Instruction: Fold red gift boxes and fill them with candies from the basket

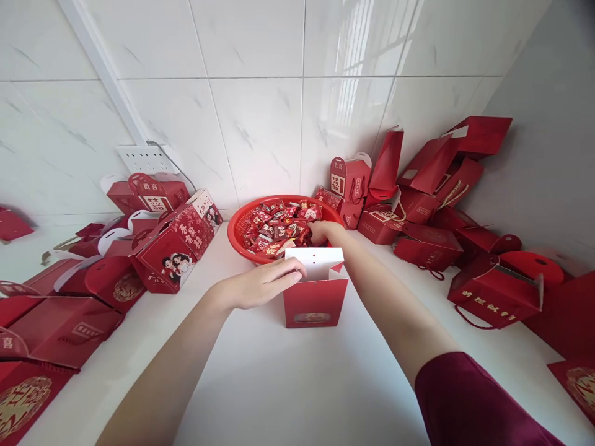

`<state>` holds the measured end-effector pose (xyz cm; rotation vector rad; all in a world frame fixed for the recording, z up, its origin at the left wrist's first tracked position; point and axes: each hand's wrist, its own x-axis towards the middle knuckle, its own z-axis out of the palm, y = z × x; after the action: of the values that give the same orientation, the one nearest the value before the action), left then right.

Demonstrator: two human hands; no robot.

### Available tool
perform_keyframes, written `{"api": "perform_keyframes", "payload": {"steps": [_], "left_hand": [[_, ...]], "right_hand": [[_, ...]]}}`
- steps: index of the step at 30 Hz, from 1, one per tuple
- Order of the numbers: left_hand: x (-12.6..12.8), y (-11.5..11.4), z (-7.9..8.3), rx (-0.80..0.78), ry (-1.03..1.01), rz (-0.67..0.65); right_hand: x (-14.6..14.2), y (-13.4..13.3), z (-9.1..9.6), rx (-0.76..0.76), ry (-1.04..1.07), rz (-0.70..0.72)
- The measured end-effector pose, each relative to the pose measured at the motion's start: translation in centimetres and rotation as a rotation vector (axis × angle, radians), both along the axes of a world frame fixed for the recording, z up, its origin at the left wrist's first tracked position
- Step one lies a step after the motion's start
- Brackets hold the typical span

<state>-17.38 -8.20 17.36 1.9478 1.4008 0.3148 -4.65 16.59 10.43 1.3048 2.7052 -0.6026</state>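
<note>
A small red gift bag (pixel 316 301) with a white inside stands open on the white counter (pixel 288 378) in front of me. My left hand (pixel 260 284) rests on the bag's left rim, fingers pressed together on its edge. My right hand (pixel 325 232) reaches past the bag into a round red basket (pixel 239 224) full of red wrapped candies (pixel 279 228). Its fingers curl down into the candies, and what they hold is hidden.
Red gift boxes (pixel 174 244) and flat red packaging lie heaped on the left. More red bags (pixel 495 292) and boxes are piled on the right against the tiled wall. A white power strip (pixel 144 159) sits on the wall at the left.
</note>
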Motion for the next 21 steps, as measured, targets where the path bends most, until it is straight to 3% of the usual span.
{"api": "perform_keyframes", "payload": {"steps": [6, 10, 15, 21], "left_hand": [[0.1, 0.0, -0.1, -0.018, 0.001, 0.015], [0.1, 0.0, 0.0, -0.027, -0.014, 0.014], [0.1, 0.0, 0.0, -0.017, -0.043, -0.021], [0.0, 0.2, -0.1, -0.009, -0.034, -0.022]], "right_hand": [[0.3, 0.5, -0.4, -0.284, 0.106, -0.036], [0.7, 0.6, -0.4, -0.389, 0.344, -0.019], [1.8, 0.3, 0.2, -0.55, 0.718, 0.105], [1.6, 0.4, 0.0, -0.763, 0.917, 0.155]]}}
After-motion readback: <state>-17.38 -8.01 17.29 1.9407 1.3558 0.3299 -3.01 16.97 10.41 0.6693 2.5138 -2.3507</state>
